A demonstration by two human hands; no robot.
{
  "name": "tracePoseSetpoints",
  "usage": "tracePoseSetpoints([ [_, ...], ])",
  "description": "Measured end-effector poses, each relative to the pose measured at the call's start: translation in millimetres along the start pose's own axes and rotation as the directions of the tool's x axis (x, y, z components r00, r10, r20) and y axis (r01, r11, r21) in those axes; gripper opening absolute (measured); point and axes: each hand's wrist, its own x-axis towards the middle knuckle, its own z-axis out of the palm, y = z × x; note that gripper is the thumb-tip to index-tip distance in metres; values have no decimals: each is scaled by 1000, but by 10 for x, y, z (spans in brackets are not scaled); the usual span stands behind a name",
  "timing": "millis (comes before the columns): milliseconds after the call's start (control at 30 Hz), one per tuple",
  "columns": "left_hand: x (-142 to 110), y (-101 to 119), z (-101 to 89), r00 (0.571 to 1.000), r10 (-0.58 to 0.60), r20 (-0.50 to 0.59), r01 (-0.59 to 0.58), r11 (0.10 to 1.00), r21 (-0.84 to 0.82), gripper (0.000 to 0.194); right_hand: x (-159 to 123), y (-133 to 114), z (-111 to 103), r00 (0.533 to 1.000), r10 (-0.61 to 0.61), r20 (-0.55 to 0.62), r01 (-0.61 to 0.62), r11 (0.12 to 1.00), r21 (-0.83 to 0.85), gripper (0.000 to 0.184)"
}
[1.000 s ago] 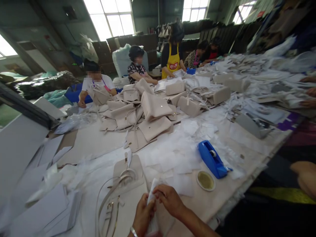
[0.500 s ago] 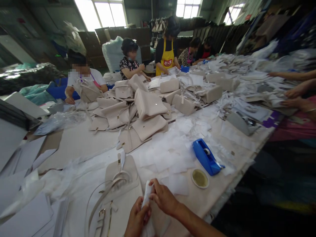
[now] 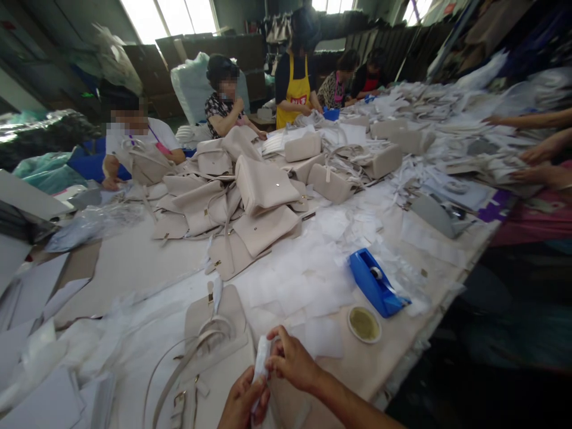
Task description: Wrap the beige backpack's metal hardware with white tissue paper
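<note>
My left hand (image 3: 246, 398) is wrapped around the lower part of a slim white roll (image 3: 261, 357), which looks like thin foam sheet rolled lengthwise. At the roll's upper end, my right hand (image 3: 292, 360) pinches its side between thumb and fingers. What lies inside the roll is hidden. Just left of my hands lies a beige handbag (image 3: 227, 339) with its strap (image 3: 167, 381) looped out and a buckle showing. Loose white foam sheets (image 3: 295, 286) are spread beyond my fingers.
To the right stand a blue tape dispenser (image 3: 378, 283) and a small round dish (image 3: 364, 323) near the table edge. A heap of beige bags (image 3: 263, 185) fills the middle. White boards (image 3: 40, 393) lie at lower left. Several co-workers sit or stand around the table; another person's hands (image 3: 543, 161) work at right.
The view has shifted slightly, moving most of the nearby scene left. Both hands stay on the white roll, with the right fingers a little changed in position along its upper end.
</note>
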Motion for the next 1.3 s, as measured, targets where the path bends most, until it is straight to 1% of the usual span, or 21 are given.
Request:
tracePoseSetpoints([
  [100, 19, -25, -26, 1000, -1, 24, 1, 1000, 0, 33, 50, 38, -14, 998, 42, 36, -44, 997, 58, 39],
  [200, 8, -5, -23, 999, 18, 29, -18, 1000, -9, 32, 84, 52, -19, 993, 89, 74, -97, 989, 109, 41],
  [267, -10, 18, -19, 999, 13, 35, -11, 999, -38, 32, 83, 44, -22, 992, 112, 59, -118, 989, 94, 46],
  [367, -28, 20, -48, 999, 2, 38, 3, 991, -132, 32, 58, 46, -2, 991, 133, -1, -133, 989, 67, 53],
  [433, -29, 3, -95, 998, -14, 53, 24, 981, -194, 31, 47, 80, 55, 994, 107, 15, -108, 986, 127, 50],
  [500, -25, -6, -149, 995, -48, 92, 70, 963, -261, 30, 59, 140, 157, 997, 25, 67, -40, 972, 232, 44],
  [567, -23, 4, -197, 985, -80, 155, 127, 937, -326, 29, 94, 213, 279, 990, -78, 115, 35, 942, 335, 50],
  [633, -28, 32, -227, 974, -91, 208, 164, 915, -370, 28, 138, 280, 375, 981, -142, 131, 81, 917, 390, 59],
  [700, -38, 62, -235, 969, -97, 226, 180, 905, -386, 27, 169, 326, 398, 973, -162, 165, 83, 911, 404, 63],
  [767, -47, 77, -221, 974, -111, 197, 181, 905, -384, 27, 172, 340, 331, 966, -143, 216, 54, 926, 373, 62],
  [800, -49, 77, -206, 978, -119, 170, 175, 911, -374, 26, 161, 333, 273, 967, -125, 222, 41, 937, 347, 60],
  [833, -48, 71, -187, 983, -119, 142, 163, 921, -355, 26, 141, 315, 208, 974, -101, 201, 33, 948, 317, 58],
  [933, -32, 28, -110, 993, -61, 100, 84, 965, -249, 27, 53, 210, 61, 997, -47, 62, 31, 971, 238, 48],
  [967, -22, 8, -83, 994, -38, 100, 57, 978, -202, 28, 24, 167, 45, 998, -40, 45, 29, 975, 220, 43],
  [1000, -12, -15, -58, 995, -18, 96, 33, 988, -151, 29, -2, 126, 45, 998, -32, 46, 22, 980, 198, 38],
  [1067, 8, -68, -16, 998, 16, 54, -14, 999, -47, 33, -40, 61, 82, 999, -4, 41, -1, 992, 129, 31],
  [1100, 17, -97, 1, 999, 34, 20, -34, 999, 3, 35, -54, 39, 108, 1000, 13, 14, -14, 997, 80, 28],
  [1167, 29, -159, 32, 994, 87, -59, -81, 992, 95, 39, -79, 11, 158, 997, 20, -75, -22, 999, -23, 24],
  [1233, 34, -211, 65, 979, 149, -138, -126, 979, 163, 40, -110, -10, 200, 986, -20, -165, 2, 994, -110, 28],
  [1300, 39, -241, 99, 959, 205, -194, -159, 960, 229, 40, -142, -30, 243, 972, -77, -222, 38, 984, -176, 42],
])
